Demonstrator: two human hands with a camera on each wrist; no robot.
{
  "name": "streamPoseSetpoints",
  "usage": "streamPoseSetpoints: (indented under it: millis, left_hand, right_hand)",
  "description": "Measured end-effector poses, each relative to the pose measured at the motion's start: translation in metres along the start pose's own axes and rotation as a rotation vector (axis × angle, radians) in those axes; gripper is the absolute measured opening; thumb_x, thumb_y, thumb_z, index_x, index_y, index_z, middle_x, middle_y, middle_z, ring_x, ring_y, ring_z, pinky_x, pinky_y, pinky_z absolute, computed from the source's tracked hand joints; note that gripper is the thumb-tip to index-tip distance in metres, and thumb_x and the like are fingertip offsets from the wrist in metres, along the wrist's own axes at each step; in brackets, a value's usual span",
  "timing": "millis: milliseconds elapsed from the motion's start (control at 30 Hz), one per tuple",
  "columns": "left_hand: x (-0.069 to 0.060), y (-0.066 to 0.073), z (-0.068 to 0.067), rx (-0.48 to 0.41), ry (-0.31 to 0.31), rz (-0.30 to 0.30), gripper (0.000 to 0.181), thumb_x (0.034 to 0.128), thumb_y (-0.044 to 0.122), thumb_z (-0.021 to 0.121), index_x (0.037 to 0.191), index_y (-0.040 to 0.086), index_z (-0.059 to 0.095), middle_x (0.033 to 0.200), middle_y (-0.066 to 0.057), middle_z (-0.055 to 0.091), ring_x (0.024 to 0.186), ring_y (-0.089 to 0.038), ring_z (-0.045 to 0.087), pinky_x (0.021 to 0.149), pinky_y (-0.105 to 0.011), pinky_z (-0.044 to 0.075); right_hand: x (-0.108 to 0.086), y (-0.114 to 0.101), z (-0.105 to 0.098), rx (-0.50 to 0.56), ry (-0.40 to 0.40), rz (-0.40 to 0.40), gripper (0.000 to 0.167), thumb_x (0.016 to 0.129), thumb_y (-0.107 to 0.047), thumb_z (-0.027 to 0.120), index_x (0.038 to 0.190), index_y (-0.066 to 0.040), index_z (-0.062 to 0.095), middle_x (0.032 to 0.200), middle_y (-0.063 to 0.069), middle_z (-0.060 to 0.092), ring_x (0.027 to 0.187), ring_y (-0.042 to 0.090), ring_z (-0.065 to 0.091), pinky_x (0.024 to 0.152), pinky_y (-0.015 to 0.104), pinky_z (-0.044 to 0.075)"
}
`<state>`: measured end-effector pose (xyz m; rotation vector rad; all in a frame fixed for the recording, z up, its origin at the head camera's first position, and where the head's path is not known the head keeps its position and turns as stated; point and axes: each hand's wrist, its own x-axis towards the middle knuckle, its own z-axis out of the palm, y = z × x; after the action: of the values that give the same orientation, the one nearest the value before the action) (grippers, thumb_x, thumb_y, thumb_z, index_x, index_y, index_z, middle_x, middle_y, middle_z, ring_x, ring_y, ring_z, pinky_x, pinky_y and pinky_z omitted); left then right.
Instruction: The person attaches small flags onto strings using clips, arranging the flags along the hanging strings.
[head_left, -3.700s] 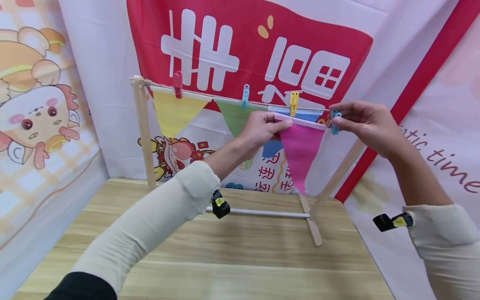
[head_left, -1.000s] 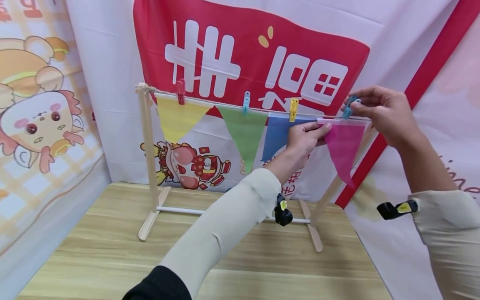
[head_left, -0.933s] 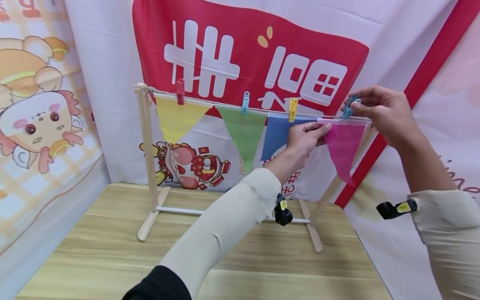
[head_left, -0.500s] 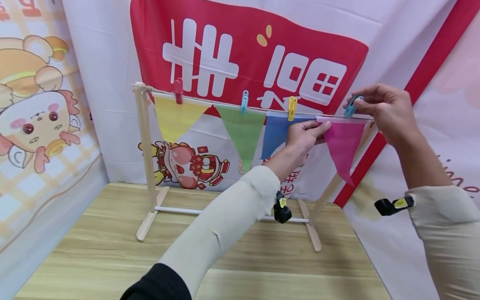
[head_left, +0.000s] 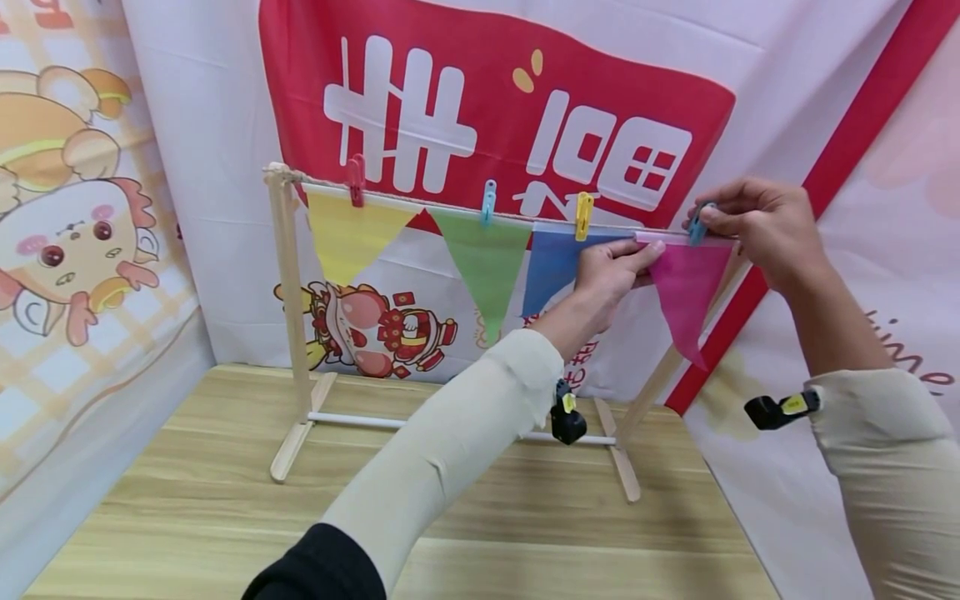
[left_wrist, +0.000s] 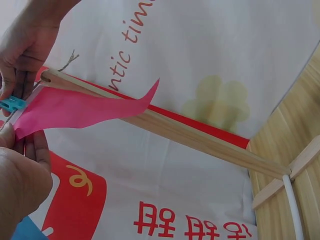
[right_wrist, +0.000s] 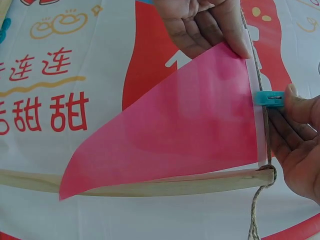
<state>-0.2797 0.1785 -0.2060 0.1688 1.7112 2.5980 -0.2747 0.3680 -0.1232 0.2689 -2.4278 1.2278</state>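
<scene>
My left hand (head_left: 603,279) pinches the upper left corner of a pink triangular pennant (head_left: 690,287), thumb in front. The pennant hangs point down against the string's right end. My right hand (head_left: 776,229) pinches a teal clothespin (head_left: 699,223) between thumb and fingers. In the right wrist view the clothespin (right_wrist: 270,98) sits across the string (right_wrist: 266,127) and the pennant's white top edge (right_wrist: 256,110). Left of it hang a blue pennant (head_left: 547,271) under a yellow clothespin (head_left: 583,217), a green pennant (head_left: 487,262) under a light blue one, and a yellow pennant (head_left: 352,229) under a red one.
A wooden frame with a left post (head_left: 291,292), a right post (head_left: 652,383) and a white lower rod (head_left: 356,421) stands on the wood-grain table (head_left: 225,517). Printed cloth (head_left: 202,125) hangs close behind and at both sides.
Pennant and left hand have moved right, away from the blue pennant. My right hand raised the teal clothespin above the string, then lowered it onto the pennant's top edge during the last half second.
</scene>
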Motion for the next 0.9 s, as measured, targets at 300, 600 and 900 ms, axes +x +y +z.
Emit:
streamPoseSetpoints:
  millis: [300,600,900]
  left_hand:
    - [-0.0011,0.0022,0.0032,-0.009,0.011,-0.004,0.025,0.1015,0.021,0.086,0.124,0.011,0.088,0.108,-0.006,0.087,0.096,-0.024,0.085,0.1,-0.045,0.07]
    - [-0.0001,0.0022,0.0029,-0.008,0.025,-0.011,0.027,0.1011,0.021,0.086,0.126,0.011,0.087,0.107,-0.004,0.085,0.095,-0.021,0.083,0.1,-0.045,0.07]
    - [0.0001,-0.0001,-0.0019,0.018,-0.005,-0.005,0.029,0.1012,0.023,0.087,0.129,0.013,0.085,0.111,-0.002,0.085,0.1,-0.023,0.085,0.101,-0.043,0.07]
  right_hand:
    - [0.0031,0.005,0.0004,-0.072,-0.019,-0.001,0.037,0.109,-0.031,0.076,0.142,-0.013,0.077,0.106,-0.025,0.077,0.099,0.0,0.074,0.081,0.01,0.061]
    - [0.0031,0.0062,-0.0026,-0.188,-0.066,0.005,0.057,0.108,-0.041,0.076,0.154,-0.008,0.069,0.106,-0.031,0.07,0.107,0.005,0.064,0.077,0.011,0.06]
    - [0.0002,0.0059,-0.0034,-0.282,-0.066,-0.004,0.066,0.106,-0.05,0.077,0.159,-0.013,0.065,0.117,-0.024,0.071,0.107,0.003,0.064,0.078,0.009,0.059]
